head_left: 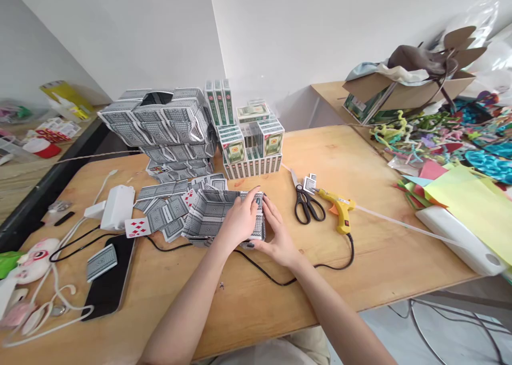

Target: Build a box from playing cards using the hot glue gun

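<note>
An open box made of grey-backed playing cards [208, 214] rests on the table at the centre. My left hand [240, 216] reaches over its right part, the fingers pressed on the cards at that end. Round the outside of the same right end, my right hand [278, 234] holds the wall, its thumb at the near corner. Both hands grip the card box between them. Loose cards [164, 214] lie spread just left of the box, some face up.
Behind stand a large card structure [172, 122] and stacked card packs [252, 162]. Right of my hands lie black scissors [306, 202] and a yellow glue gun [340, 208] with its cord running near the box. A phone [110, 280] and white cables are at left.
</note>
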### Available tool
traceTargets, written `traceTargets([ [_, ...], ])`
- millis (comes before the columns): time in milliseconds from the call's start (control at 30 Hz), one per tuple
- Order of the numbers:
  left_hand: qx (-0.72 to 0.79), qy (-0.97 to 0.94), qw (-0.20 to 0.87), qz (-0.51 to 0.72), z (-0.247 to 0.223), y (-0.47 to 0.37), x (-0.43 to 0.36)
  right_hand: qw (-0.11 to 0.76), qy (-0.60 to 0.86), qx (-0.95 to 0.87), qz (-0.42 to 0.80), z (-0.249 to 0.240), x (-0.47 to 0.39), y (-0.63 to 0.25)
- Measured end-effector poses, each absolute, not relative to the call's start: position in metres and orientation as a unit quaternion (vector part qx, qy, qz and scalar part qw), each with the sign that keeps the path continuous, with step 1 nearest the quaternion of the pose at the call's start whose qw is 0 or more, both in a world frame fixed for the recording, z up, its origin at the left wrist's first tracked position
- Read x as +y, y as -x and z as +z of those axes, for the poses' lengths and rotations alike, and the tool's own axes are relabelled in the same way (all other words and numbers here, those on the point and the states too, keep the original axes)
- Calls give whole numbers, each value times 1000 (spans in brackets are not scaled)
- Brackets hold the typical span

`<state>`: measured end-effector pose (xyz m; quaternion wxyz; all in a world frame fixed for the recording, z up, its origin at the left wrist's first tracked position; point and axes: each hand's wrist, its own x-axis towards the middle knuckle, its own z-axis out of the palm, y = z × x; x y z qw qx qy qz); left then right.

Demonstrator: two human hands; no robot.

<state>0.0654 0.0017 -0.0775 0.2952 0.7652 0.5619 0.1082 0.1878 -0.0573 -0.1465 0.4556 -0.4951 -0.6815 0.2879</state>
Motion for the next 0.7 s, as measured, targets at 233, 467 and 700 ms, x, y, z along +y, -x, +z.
traceTargets([
  [233, 562, -780, 267, 72, -77, -65, 4, 463, 494, -685, 269, -146, -54, -191],
  [467, 567, -789, 234, 31, -76, -66, 3, 429, 508, -706, 245, -143, -53, -191],
  [700, 570, -796, 201, 24, -78, -68, 1, 406, 520, -711, 244, -145, -56, -185],
])
